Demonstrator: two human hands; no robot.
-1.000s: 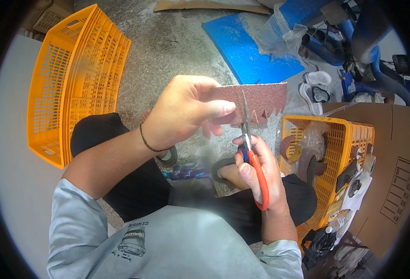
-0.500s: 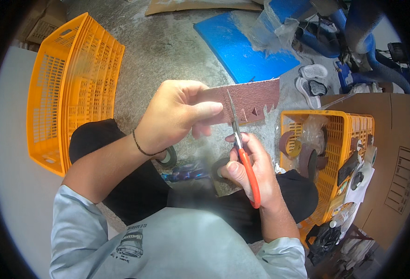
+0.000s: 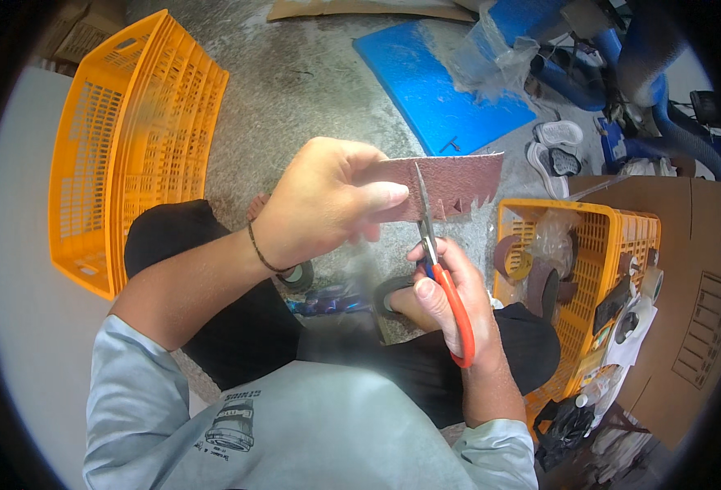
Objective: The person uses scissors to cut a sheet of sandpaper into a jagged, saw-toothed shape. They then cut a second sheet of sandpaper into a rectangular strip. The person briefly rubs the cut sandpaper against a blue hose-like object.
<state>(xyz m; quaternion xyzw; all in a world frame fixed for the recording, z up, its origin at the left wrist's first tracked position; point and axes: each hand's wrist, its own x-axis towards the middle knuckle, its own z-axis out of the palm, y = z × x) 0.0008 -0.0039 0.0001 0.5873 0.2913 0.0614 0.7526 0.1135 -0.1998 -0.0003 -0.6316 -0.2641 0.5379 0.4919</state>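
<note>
- The strip of sandpaper (image 3: pixel 450 181) is reddish-brown with a gritty, matte face; it is a long flat band whose lower edge is cut into a row of pointed teeth towards its right end.
- The scissors (image 3: pixel 440 269) have slim metal blades and smooth orange plastic loops; the blades point upward and cross the strip about mid-length, a little way open around its lower edge.
- The left hand (image 3: pixel 323 204) is held up in front of the chest, fingers curled and thumb laid flat along the strip, its grip closed on the strip's left end so that the strip sticks out level to the right.
- A thin dark band circles the left wrist.
- The right hand (image 3: pixel 446 298) sits just below the strip, wrist bent upward, its grip closed through the scissor loops.
- The strip hangs in the air above the person's lap and the speckled concrete floor (image 3: pixel 295 98).
- An orange lattice plastic crate (image 3: pixel 123 155) stands tilted on the left.
- A second orange crate (image 3: pixel 613 237), on the right, holds rolls of the same abrasive and crumpled clear plastic.
- A flat blue mat (image 3: pixel 434 82) lies on the floor beyond.
</note>
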